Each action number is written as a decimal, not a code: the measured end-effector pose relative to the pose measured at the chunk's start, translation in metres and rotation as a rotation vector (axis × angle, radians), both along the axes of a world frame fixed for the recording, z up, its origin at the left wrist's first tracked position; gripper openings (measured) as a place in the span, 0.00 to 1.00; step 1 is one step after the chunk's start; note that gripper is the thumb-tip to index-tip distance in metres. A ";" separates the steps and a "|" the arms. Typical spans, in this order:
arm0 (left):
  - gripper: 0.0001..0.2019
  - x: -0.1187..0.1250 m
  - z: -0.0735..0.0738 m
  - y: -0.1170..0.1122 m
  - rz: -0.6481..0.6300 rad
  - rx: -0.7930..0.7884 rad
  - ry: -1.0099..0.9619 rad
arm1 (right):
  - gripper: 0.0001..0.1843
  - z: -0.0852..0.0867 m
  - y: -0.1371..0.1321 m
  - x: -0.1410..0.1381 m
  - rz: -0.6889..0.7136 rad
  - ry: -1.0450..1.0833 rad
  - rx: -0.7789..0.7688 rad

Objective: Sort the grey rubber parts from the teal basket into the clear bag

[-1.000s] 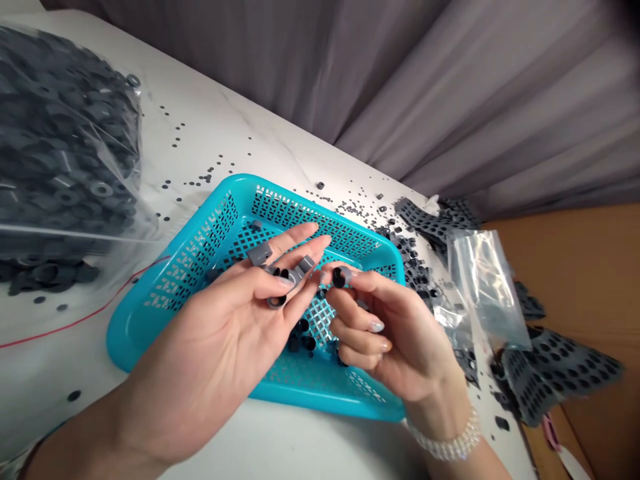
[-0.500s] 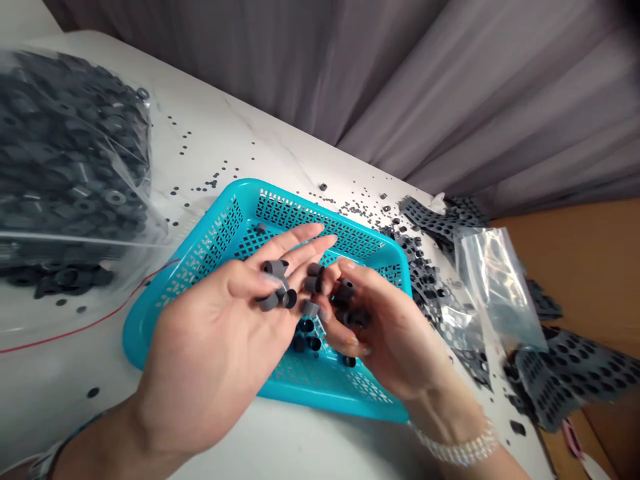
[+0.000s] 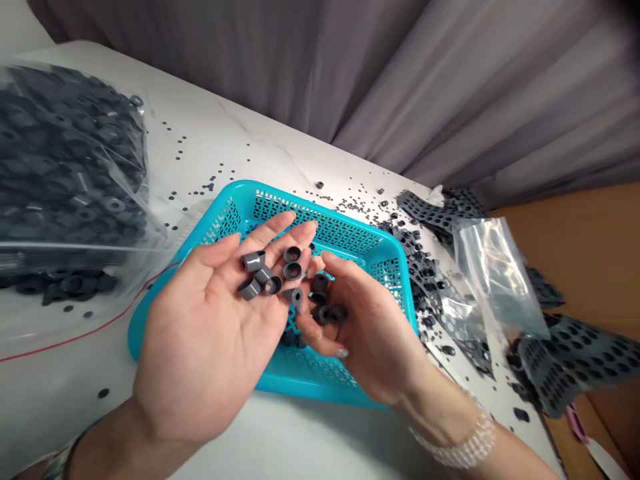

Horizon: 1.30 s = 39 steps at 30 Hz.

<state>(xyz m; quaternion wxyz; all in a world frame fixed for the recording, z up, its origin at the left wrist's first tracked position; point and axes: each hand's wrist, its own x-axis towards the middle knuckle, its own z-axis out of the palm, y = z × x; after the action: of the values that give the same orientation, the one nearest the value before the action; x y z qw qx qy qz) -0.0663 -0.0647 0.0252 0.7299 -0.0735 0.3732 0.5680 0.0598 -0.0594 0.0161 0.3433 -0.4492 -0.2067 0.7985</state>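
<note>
My left hand [image 3: 215, 333] lies palm up over the turquoise basket [image 3: 350, 240], fingers stretched out, with several small grey rubber rings [image 3: 265, 273] resting on the fingers. My right hand [image 3: 365, 327] is cupped palm up right beside it, fingers loosely curled, and carries several more grey rings [image 3: 325, 303]. The two hands touch at the fingers above the basket's middle. A few rings lie on the basket floor, partly hidden under my hands.
A big clear bag [image 3: 65, 180] full of grey rings sits at the left on the white table [image 3: 280, 440]. Punched grey rubber sheets [image 3: 570, 360], loose scraps and a small clear bag [image 3: 495, 273] lie at the right. A grey curtain hangs behind.
The joined grey piece I held a second ago is now loose rings. Both hands have turned more palm up, and rings now lie in my right palm too.
</note>
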 end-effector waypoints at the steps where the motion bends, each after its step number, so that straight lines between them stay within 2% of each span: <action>1: 0.20 0.000 0.001 0.000 0.004 0.006 -0.001 | 0.14 0.001 0.000 -0.001 -0.016 0.011 -0.011; 6: 0.20 -0.002 0.003 -0.002 0.020 0.047 -0.017 | 0.10 0.001 -0.004 -0.008 -0.148 0.069 -0.047; 13: 0.22 -0.005 -0.002 -0.006 0.012 0.161 -0.006 | 0.10 -0.001 -0.008 -0.024 -0.290 0.145 0.028; 18: 0.22 -0.004 -0.007 -0.009 0.015 0.299 0.064 | 0.10 0.000 -0.004 -0.035 -0.330 0.178 0.074; 24: 0.21 0.001 -0.006 -0.010 0.001 0.271 0.083 | 0.07 -0.007 -0.005 -0.045 -0.354 0.193 0.097; 28: 0.21 0.000 -0.008 -0.008 -0.024 0.269 0.085 | 0.05 -0.010 -0.004 -0.044 -0.399 0.195 0.104; 32: 0.21 -0.002 -0.011 -0.006 -0.048 0.360 0.133 | 0.07 -0.010 0.000 -0.041 -0.489 0.229 0.013; 35: 0.22 -0.003 -0.012 -0.007 -0.084 0.366 0.149 | 0.08 -0.010 0.002 -0.039 -0.481 0.260 -0.006; 39: 0.22 -0.004 -0.012 -0.007 -0.076 0.387 0.148 | 0.11 -0.006 0.005 -0.029 -0.501 0.183 0.015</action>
<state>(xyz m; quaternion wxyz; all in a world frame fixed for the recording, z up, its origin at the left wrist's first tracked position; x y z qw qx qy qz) -0.0704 -0.0718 0.0134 0.7218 0.1241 0.3124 0.6050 0.0309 -0.0545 0.0102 0.5509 -0.4096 -0.0628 0.7244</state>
